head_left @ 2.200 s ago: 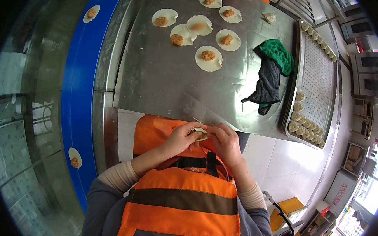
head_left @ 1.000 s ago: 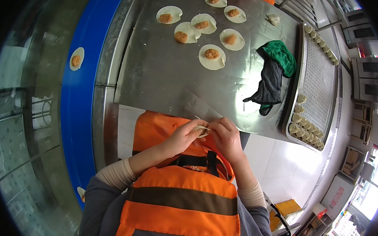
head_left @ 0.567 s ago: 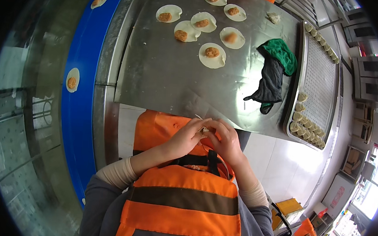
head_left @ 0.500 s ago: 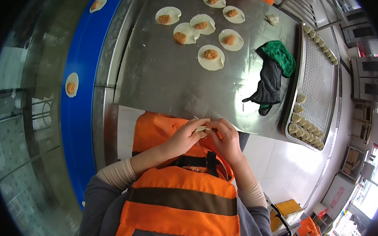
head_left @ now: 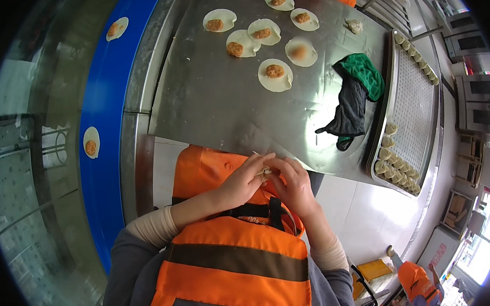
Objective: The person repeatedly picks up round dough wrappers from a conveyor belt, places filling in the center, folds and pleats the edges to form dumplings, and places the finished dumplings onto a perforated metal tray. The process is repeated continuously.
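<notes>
Two hands meet right at the near edge of the steel table (head_left: 214, 111), just in front of the orange apron, and between them is one dumpling (head_left: 263, 170). The left hand (head_left: 242, 178) and right hand (head_left: 291, 182) both have their fingertips pressed together on it, pinching the pale dough from either side, which looks like the way you'd hold a wrapper to seal its edge; most of it is hidden by the fingers, so I can't tell how far closed it is. Up at the far end of the table sit six open wrappers (head_left: 274, 75), each a flat round with a blob of brownish filling in the middle, laid out apart from one another, probably so they don't stick and can be picked up one by one. A green and dark cloth (head_left: 354, 101) lies bunched by the table's right edge, touching the tray. That perforated tray (head_left: 416, 102) runs along the right side, with finished dumplings (head_left: 394, 169) lined up at its near corner and a few more along its far edge, kept in rows, I'd guess to save room. On the blue belt (head_left: 108, 115) at the left, two more filled wrappers ride well apart. Another person in orange is off at the lower right.
</notes>
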Action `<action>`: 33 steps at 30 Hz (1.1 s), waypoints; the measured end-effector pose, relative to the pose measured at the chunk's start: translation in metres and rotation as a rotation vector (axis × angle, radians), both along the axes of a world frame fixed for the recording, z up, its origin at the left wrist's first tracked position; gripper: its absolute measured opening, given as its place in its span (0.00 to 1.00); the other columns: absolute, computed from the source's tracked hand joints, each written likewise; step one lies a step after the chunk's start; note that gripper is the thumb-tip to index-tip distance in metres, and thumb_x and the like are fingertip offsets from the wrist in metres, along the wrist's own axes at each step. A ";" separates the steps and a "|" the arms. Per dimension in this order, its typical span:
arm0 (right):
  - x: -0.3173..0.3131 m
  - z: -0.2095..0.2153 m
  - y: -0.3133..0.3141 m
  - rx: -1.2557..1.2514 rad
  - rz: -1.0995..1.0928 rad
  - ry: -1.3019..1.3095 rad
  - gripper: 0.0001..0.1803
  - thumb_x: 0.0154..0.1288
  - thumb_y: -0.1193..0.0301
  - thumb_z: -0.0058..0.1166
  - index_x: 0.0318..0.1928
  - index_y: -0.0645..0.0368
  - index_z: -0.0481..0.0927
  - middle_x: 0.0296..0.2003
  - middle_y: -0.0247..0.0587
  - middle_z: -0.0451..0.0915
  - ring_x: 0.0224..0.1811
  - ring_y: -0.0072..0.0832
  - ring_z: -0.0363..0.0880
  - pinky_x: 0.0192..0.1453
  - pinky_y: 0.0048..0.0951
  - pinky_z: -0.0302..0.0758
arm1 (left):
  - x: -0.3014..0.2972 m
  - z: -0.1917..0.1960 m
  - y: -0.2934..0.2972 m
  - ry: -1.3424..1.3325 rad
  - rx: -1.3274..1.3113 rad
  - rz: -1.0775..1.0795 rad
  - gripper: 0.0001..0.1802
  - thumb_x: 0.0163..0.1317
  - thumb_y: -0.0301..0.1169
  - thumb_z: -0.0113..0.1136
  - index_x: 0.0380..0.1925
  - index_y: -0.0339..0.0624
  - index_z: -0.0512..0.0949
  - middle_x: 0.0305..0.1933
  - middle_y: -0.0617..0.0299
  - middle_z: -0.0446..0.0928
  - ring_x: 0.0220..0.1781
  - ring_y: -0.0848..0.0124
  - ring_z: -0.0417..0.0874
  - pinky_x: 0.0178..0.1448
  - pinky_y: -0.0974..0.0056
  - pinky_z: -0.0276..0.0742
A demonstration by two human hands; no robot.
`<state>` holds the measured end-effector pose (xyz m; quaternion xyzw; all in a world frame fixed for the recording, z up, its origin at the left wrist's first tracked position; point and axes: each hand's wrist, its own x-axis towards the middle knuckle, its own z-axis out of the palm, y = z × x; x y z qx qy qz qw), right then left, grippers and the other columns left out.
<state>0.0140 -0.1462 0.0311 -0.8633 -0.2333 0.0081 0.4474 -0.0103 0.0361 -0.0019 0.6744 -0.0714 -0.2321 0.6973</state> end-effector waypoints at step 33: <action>-0.004 -0.010 0.003 0.064 -0.015 0.025 0.08 0.52 0.80 0.65 0.33 0.60 0.79 0.29 0.38 0.79 0.30 0.35 0.79 0.35 0.33 0.76 | 0.017 -0.013 -0.010 0.115 -0.109 0.137 0.24 0.79 0.49 0.37 0.36 0.42 0.72 0.24 0.71 0.66 0.22 0.83 0.64 0.25 0.76 0.62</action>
